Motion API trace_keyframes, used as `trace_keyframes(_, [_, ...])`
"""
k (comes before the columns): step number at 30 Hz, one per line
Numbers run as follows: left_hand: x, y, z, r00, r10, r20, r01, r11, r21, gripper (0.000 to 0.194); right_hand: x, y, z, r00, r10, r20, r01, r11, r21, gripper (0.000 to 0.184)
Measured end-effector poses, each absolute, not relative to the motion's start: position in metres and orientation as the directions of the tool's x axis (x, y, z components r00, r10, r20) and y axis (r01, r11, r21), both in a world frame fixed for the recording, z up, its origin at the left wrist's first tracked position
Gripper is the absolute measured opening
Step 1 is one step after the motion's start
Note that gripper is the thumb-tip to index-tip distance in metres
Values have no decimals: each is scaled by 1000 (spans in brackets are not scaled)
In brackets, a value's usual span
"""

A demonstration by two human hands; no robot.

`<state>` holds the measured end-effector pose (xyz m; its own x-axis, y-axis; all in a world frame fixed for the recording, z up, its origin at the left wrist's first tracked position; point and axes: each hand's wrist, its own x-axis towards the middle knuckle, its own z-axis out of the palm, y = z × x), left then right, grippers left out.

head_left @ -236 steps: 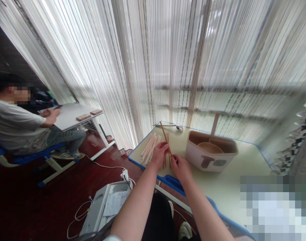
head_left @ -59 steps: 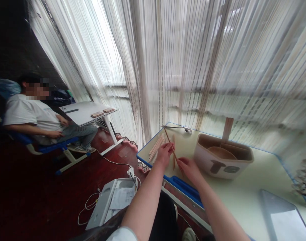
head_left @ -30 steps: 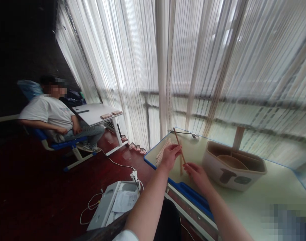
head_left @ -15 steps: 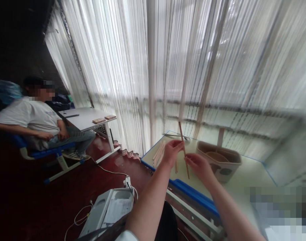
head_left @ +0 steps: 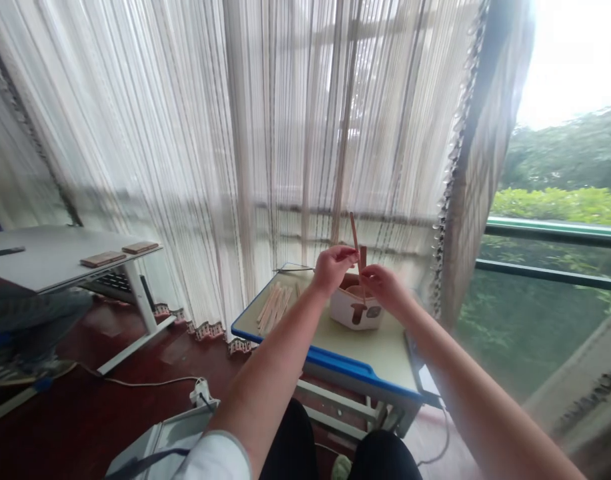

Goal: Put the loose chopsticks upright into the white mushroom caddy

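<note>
Seen from the wearer's head camera, two bare hands meet over a small table, a slim brown stick between them. The left hand pinches it partway along; the right hand grips it lower, at the fingertips. The stick leans slightly off upright, in front of the box, though whether its lower end touches the box is unclear. A loose pile of paler sticks lies on the table to the box's left, near the left forearm. With only fingertips on so thin a piece, an uneven squeeze or twist could let it slip or swing against the box's rim; a dropped left forearm could scatter the pile, perhaps over the nearby edge.
</note>
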<state>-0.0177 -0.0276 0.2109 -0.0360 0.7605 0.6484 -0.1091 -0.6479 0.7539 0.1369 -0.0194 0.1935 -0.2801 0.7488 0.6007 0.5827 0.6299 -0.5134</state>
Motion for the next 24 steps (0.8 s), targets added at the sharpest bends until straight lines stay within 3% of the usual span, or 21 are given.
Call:
trace_keyframes(8, [10,7,229,54,669,741,-41,-740,671,24,167,-3,216,-230,706,670,693,602,-396,14])
trace_keyframes(24, [24,74,235,84,599,796,293,-779,555,15,176,71,188,-107,749,653,701,523,-485,16])
